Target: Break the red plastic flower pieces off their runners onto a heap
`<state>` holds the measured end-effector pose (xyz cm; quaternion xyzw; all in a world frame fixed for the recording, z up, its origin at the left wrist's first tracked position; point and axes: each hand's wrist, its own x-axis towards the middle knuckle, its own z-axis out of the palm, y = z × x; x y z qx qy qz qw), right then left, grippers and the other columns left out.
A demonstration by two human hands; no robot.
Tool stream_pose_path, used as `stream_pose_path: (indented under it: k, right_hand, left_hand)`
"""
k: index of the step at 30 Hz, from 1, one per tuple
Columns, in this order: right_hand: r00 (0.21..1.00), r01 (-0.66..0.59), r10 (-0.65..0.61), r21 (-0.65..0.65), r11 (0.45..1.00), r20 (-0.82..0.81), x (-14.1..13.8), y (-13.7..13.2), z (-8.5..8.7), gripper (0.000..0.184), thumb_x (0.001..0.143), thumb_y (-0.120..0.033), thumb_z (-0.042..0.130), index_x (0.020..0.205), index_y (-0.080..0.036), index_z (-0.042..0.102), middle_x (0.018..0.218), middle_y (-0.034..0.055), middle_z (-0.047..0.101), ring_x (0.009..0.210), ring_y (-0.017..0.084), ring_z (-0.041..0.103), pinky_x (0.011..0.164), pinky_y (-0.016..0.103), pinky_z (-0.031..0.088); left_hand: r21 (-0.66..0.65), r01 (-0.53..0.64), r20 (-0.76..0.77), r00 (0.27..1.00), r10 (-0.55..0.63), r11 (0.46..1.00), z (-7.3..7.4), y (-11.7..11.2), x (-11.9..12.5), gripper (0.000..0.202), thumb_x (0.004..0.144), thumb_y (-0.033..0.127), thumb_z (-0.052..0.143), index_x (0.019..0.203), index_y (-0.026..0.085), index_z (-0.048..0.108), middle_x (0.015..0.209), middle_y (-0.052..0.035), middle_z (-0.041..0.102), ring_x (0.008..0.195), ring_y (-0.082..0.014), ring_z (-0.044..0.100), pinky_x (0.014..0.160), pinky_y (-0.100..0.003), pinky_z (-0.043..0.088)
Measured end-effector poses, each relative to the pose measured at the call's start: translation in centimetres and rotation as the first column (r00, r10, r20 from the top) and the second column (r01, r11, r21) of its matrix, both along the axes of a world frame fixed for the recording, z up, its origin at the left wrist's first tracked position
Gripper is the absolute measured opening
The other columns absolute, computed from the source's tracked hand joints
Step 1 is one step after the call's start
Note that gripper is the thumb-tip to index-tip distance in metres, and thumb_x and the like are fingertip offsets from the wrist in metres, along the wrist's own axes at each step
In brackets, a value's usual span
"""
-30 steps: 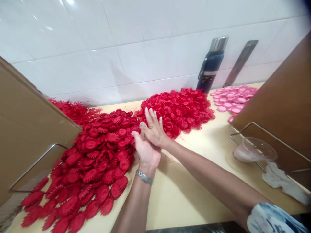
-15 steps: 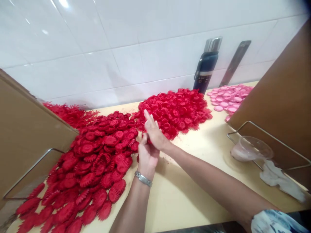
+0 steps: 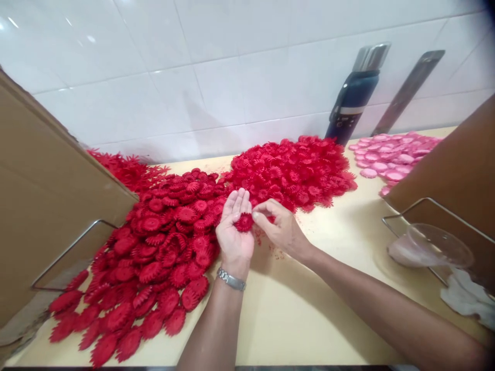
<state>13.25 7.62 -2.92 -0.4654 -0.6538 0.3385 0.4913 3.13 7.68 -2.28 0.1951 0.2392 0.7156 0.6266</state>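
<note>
My left hand point(image 3: 235, 232) lies palm up, fingers stretched out, with a small dark red fringed disc point(image 3: 244, 222) on it and the thumb at the disc's left side. From the right, my right hand point(image 3: 280, 229) meets the disc's edge with thumb and forefinger pinched together. Whether anything else sits in that pinch is too small to make out. A big heap of thick red fringed discs point(image 3: 170, 232) spreads to the left of my hands. Behind them is a second heap of brighter red, flower-like fringed pieces point(image 3: 290, 167).
Cardboard panels point(image 3: 50, 196) flank the table, with wire stands point(image 3: 73, 252). At the back are a dark blue bottle point(image 3: 353, 98), a metal strip point(image 3: 410, 93) and pink discs point(image 3: 402, 154). A clear plastic cup point(image 3: 429, 247) and white cloth point(image 3: 467, 296) lie right.
My palms, pressed together before, have come apart. The right hand moved off to the right into a pinch, and the disc now shows on my left palm. The view shifted slightly.
</note>
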Motion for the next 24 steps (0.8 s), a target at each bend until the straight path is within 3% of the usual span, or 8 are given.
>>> stream_pose_path:
  k: [3, 6, 10, 12, 14, 17, 21, 24]
  right_hand:
    - [0.992, -0.118, 0.109, -0.162, 0.98, -0.062, 0.1, -0.6, 0.1, 0.015, 0.078, -0.03, 0.051, 0.075, -0.017, 0.058, 0.063, -0.0016, 0.057, 0.055, 0.012, 0.052, 0.054, 0.025, 0.044]
    - [0.993, -0.116, 0.109, -0.172, 0.978, -0.05, 0.2, -0.3, 0.1, 0.014, 0.078, -0.026, 0.049, 0.07, -0.017, 0.056, 0.056, -0.004, 0.053, 0.049, 0.009, 0.047, 0.049, 0.022, 0.039]
    - [0.973, 0.031, -0.058, 0.125, 0.992, 0.224, 0.9, 0.1, 0.0, 0.013, 0.077, -0.018, 0.048, 0.07, -0.017, 0.059, 0.064, -0.0003, 0.059, 0.056, 0.011, 0.051, 0.054, 0.022, 0.04]
    - [0.914, 0.037, -0.171, 0.344, 0.938, 0.368, 1.3, 0.1, -0.1, 0.017, 0.078, -0.014, 0.046, 0.068, -0.016, 0.06, 0.067, 0.0031, 0.06, 0.062, 0.013, 0.053, 0.059, 0.025, 0.041]
    - [0.865, -0.026, -0.208, 0.455, 0.89, 0.457, 1.8, 0.1, 0.1, 0.019, 0.079, -0.014, 0.046, 0.068, -0.016, 0.061, 0.068, 0.0053, 0.061, 0.065, 0.015, 0.054, 0.063, 0.027, 0.042]
    - [0.909, -0.042, -0.127, 0.39, 0.92, 0.398, 2.3, 0.5, 1.4, 0.021, 0.084, -0.02, 0.045, 0.071, -0.017, 0.062, 0.07, 0.0042, 0.061, 0.066, 0.014, 0.055, 0.063, 0.026, 0.044]
    - [0.987, 0.137, -0.149, 0.181, 0.974, 0.053, 1.1, 2.0, 3.4, 0.03, 0.091, -0.033, 0.035, 0.091, -0.017, 0.061, 0.084, 0.005, 0.063, 0.078, 0.015, 0.059, 0.068, 0.027, 0.047]
    - [0.999, 0.038, -0.039, 0.11, 0.993, 0.007, -0.8, 3.0, 3.1, 0.038, 0.092, -0.038, 0.031, 0.115, -0.018, 0.054, 0.107, 0.008, 0.062, 0.101, 0.017, 0.057, 0.087, 0.032, 0.045]
  left_hand:
    - [0.068, 0.01, -0.053, 0.999, -0.006, 0.998, -0.1, -0.1, 0.1, 0.043, 0.063, 0.002, 0.042, 0.098, 0.016, 0.063, 0.116, -0.0102, 0.063, 0.116, -0.0218, 0.052, 0.105, -0.036, 0.031]
    - [0.084, 0.05, -0.082, 0.996, -0.043, 0.995, 0.1, -0.3, 0.4, 0.041, 0.064, 0.004, 0.043, 0.097, 0.016, 0.064, 0.111, -0.0101, 0.065, 0.113, -0.0234, 0.055, 0.103, -0.039, 0.033]
    - [-0.028, 0.117, -0.133, 0.984, -0.12, 0.993, 0.2, -0.5, 0.9, 0.028, 0.074, 0.015, 0.046, 0.093, 0.013, 0.066, 0.101, -0.0107, 0.069, 0.103, -0.0223, 0.06, 0.095, -0.036, 0.041]
    - [-0.158, 0.144, -0.162, 0.972, -0.17, 0.977, 0.1, -0.5, 1.1, 0.022, 0.077, 0.02, 0.048, 0.084, 0.012, 0.067, 0.093, -0.0093, 0.07, 0.096, -0.0204, 0.062, 0.087, -0.031, 0.046]
    - [-0.241, 0.156, -0.173, 0.964, -0.2, 0.958, 0.0, -0.4, 1.1, 0.016, 0.075, 0.017, 0.052, 0.08, 0.013, 0.067, 0.088, -0.0071, 0.071, 0.09, -0.0181, 0.064, 0.078, -0.027, 0.049]
    - [-0.234, 0.142, -0.175, 0.967, -0.185, 0.962, 0.0, -0.4, 1.0, 0.02, 0.069, 0.008, 0.054, 0.084, 0.014, 0.066, 0.085, -0.0056, 0.071, 0.084, -0.0165, 0.065, 0.074, -0.026, 0.05]
    - [-0.197, 0.141, -0.151, 0.973, -0.173, 0.97, 0.0, -0.7, 1.5, 0.034, 0.068, 0.002, 0.052, 0.097, 0.018, 0.063, 0.096, -0.0057, 0.07, 0.095, -0.0186, 0.063, 0.087, -0.033, 0.048]
    - [-0.135, 0.124, -0.097, 0.986, -0.137, 0.983, 0.0, -1.0, 2.3, 0.04, 0.073, 0.007, 0.053, 0.109, 0.023, 0.059, 0.107, -0.0035, 0.066, 0.108, -0.0168, 0.057, 0.096, -0.03, 0.042]
